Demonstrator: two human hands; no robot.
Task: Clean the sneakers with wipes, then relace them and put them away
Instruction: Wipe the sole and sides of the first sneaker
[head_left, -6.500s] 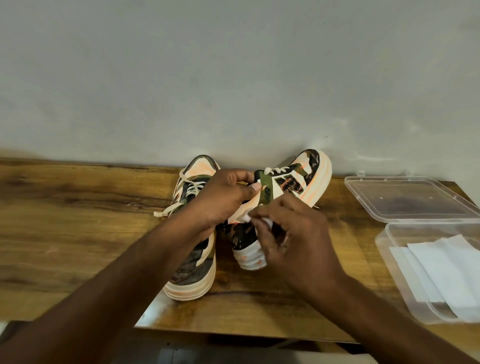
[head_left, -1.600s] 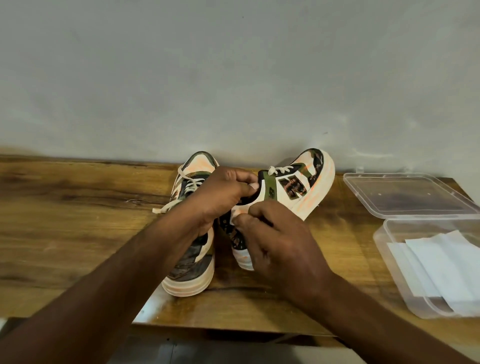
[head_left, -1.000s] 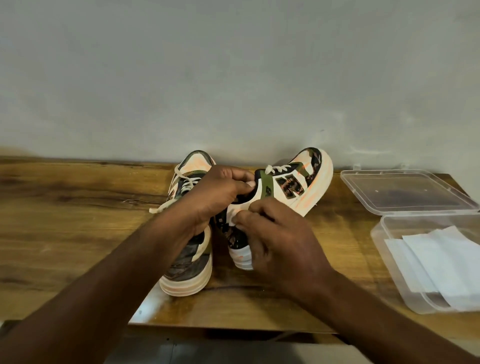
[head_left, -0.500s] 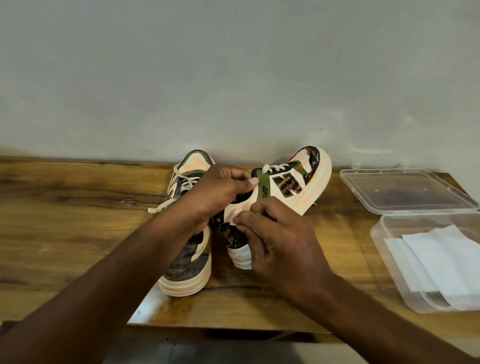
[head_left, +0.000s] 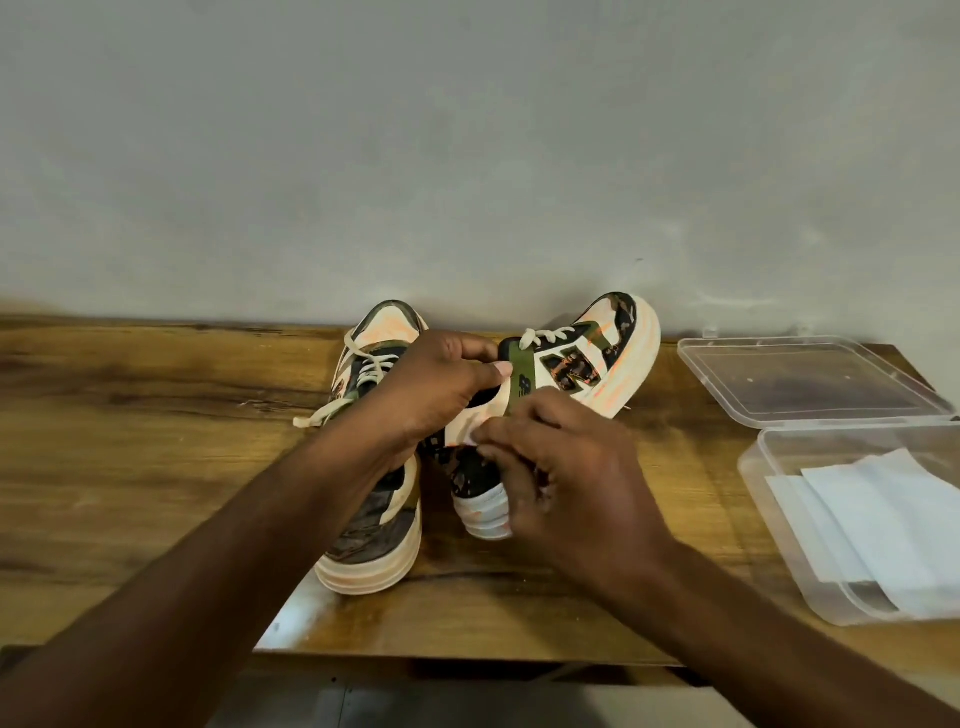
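Against the wall, on the table (head_left: 130, 467), the left hand (head_left: 441, 384) gripped the tilted sneaker (head_left: 576, 364). The right hand (head_left: 561, 467) pinched a wipe (head_left: 470, 434) at its collar: cleaning, I judged, with the sole next.

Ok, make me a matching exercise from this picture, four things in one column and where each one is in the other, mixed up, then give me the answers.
Things:
1. tilted sneaker
2. flat sneaker
3. clear lid
4. white wipes

Places:
A. inside the open plastic box at the right edge
B. lying on the table by the wall, beyond the box
C. held up between the left hand and the right hand
D. sole down on the table, under the left forearm

Pairs: 1-C, 2-D, 3-B, 4-A
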